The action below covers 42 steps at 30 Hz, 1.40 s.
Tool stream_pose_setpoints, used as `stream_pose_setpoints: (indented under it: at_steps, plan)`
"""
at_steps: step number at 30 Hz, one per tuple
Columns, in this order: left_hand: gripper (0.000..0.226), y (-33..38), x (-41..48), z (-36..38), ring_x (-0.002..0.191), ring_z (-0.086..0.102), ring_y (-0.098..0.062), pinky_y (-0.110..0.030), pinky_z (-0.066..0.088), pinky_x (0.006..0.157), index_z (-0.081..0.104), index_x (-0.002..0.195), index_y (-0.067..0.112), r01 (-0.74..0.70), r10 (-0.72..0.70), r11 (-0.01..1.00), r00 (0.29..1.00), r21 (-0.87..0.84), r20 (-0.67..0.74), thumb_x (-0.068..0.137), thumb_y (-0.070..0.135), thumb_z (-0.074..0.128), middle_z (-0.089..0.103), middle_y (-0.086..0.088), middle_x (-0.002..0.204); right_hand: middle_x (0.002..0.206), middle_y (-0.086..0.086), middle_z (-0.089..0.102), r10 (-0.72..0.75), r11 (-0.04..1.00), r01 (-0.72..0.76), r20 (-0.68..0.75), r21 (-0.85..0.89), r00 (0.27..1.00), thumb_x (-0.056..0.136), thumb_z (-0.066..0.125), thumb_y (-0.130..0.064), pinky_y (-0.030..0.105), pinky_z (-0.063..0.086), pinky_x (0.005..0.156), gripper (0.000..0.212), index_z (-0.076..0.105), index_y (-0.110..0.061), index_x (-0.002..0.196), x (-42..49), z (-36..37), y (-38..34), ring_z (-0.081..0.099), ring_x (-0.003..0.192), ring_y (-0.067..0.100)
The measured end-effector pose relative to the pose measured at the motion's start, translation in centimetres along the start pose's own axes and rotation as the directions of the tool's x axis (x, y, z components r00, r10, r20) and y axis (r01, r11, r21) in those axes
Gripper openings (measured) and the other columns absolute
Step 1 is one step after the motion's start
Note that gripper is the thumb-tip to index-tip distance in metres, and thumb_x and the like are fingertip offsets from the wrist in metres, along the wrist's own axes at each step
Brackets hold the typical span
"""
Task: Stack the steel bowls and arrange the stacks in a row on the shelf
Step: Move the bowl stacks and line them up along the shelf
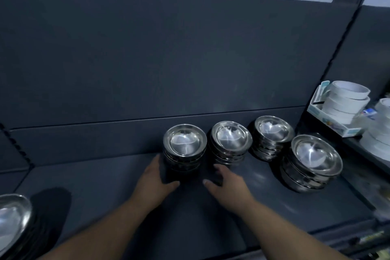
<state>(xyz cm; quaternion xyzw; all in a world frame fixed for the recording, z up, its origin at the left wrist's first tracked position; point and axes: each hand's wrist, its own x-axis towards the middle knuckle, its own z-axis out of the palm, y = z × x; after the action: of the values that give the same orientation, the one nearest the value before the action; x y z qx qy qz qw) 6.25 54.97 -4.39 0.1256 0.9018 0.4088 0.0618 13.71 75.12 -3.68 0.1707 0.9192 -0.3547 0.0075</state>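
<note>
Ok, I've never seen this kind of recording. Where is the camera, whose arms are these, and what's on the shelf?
No machine here: a person wears one wide-angle camera on the head, looking down at their own bare hands. On the dark shelf stand steel bowls: the leftmost stack, second stack, third stack and rightmost stack, which sits nearer. Bottom left shows more bowls; white tape rolls sit at right. The left hand grips the leftmost stack low down; the right hand is at its other side, contact unclear in the dim light.
</note>
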Motion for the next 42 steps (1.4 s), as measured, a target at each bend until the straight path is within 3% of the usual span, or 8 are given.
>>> stream_pose_setpoints:
  at_steps: [6, 9, 13, 20, 25, 28, 36, 42]
  plan:
    - [0.110, -0.8, 2.1, 0.5, 0.119, 0.051, -0.003, -0.008, 0.039, 0.095, 0.019, 0.150, 0.026, 0.044, -0.021, 0.953, 0.997, -0.300, 0.079, 0.063, 0.011, 0.085, 0.053, 0.015, 0.129, 0.130, -0.010, 0.054, -0.096, 0.963, 0.077, 0.063, 0.257, 0.993, 0.084, 0.071, -0.025, 0.023, 0.039, 0.108, 0.071, 0.035, -0.021, 0.146, 2.6, 1.3, -1.3, 0.051, 0.125, 0.006]
    - [0.110, -1.1, 1.9, 1.1, 0.119, 0.054, -0.003, -0.030, 0.044, 0.106, 0.025, 0.143, 0.036, 0.034, -0.013, 0.919, 0.998, -0.393, 0.054, 0.049, 0.026, 0.081, 0.055, 0.023, 0.124, 0.133, -0.010, 0.057, -0.135, 0.927, 0.106, 0.059, 0.359, 0.989, 0.075, 0.070, -0.030, 0.033, 0.040, 0.111, 0.080, 0.035, -0.027, 0.147, 3.2, 1.9, -0.8, 0.052, 0.125, 0.003]
    - [0.107, -1.1, 0.4, 1.7, 0.121, 0.055, -0.010, -0.044, 0.044, 0.106, 0.030, 0.141, 0.036, 0.051, -0.043, 0.875, 0.999, -0.482, 0.028, 0.047, 0.029, 0.080, 0.059, 0.013, 0.126, 0.126, -0.012, 0.060, -0.171, 0.881, 0.105, 0.104, 0.461, 0.980, 0.082, 0.069, -0.008, 0.033, 0.042, 0.110, 0.072, 0.037, -0.020, 0.146, 3.2, 1.8, -0.1, 0.057, 0.118, 0.001]
    - [0.107, 1.0, -5.3, 2.3, 0.115, 0.060, -0.007, -0.039, 0.045, 0.105, 0.027, 0.146, 0.023, 0.066, -0.126, 0.814, 0.990, -0.578, -0.066, 0.054, 0.007, 0.079, 0.063, 0.009, 0.124, 0.113, -0.025, 0.058, -0.277, 0.817, 0.126, 0.192, 0.562, 0.942, 0.086, 0.062, 0.007, 0.024, 0.045, 0.101, 0.070, 0.036, -0.022, 0.143, 0.5, 1.4, 0.7, 0.061, 0.106, -0.005]
    - [0.111, 2.1, -10.1, 1.7, 0.110, 0.064, -0.010, -0.036, 0.047, 0.103, 0.028, 0.144, 0.018, 0.074, -0.189, 0.786, 0.974, -0.614, -0.125, 0.049, 0.019, 0.084, 0.064, 0.002, 0.122, 0.113, -0.023, 0.060, -0.338, 0.801, 0.130, 0.263, 0.584, 0.903, 0.085, 0.064, 0.006, 0.020, 0.046, 0.095, 0.067, 0.039, -0.017, 0.143, -1.7, 1.9, 1.2, 0.063, 0.102, -0.008]
    - [0.102, 2.0, -12.1, 1.2, 0.101, 0.065, 0.001, -0.018, 0.051, 0.091, 0.028, 0.144, 0.019, 0.078, -0.217, 0.790, 0.963, -0.608, -0.159, 0.060, 0.001, 0.083, 0.063, 0.006, 0.118, 0.123, -0.012, 0.062, -0.359, 0.793, 0.123, 0.295, 0.597, 0.885, 0.086, 0.064, 0.005, 0.018, 0.046, 0.094, 0.064, 0.041, -0.016, 0.142, -3.2, 2.3, 0.9, 0.062, 0.108, -0.002]
    - [0.092, -0.4, -15.3, -1.6, 0.102, 0.062, 0.005, -0.011, 0.051, 0.082, 0.031, 0.143, 0.023, 0.097, -0.240, 0.813, 0.954, -0.575, -0.179, 0.070, -0.010, 0.077, 0.061, 0.006, 0.123, 0.129, -0.003, 0.062, -0.399, 0.787, 0.125, 0.345, 0.604, 0.849, 0.088, 0.062, 0.003, 0.012, 0.048, 0.090, 0.059, 0.043, -0.014, 0.140, -6.4, 4.3, -1.7, 0.061, 0.113, 0.002]
    - [0.101, -3.5, -16.9, -4.9, 0.108, 0.062, -0.002, -0.026, 0.048, 0.098, 0.032, 0.142, 0.028, 0.130, -0.243, 0.827, 0.960, -0.547, -0.139, 0.057, 0.012, 0.083, 0.064, 0.006, 0.120, 0.121, -0.006, 0.061, -0.396, 0.785, 0.116, 0.348, 0.609, 0.850, 0.089, 0.060, 0.007, 0.005, 0.047, 0.086, 0.054, 0.044, -0.021, 0.133, -8.4, 7.0, -4.6, 0.057, 0.108, -0.006]
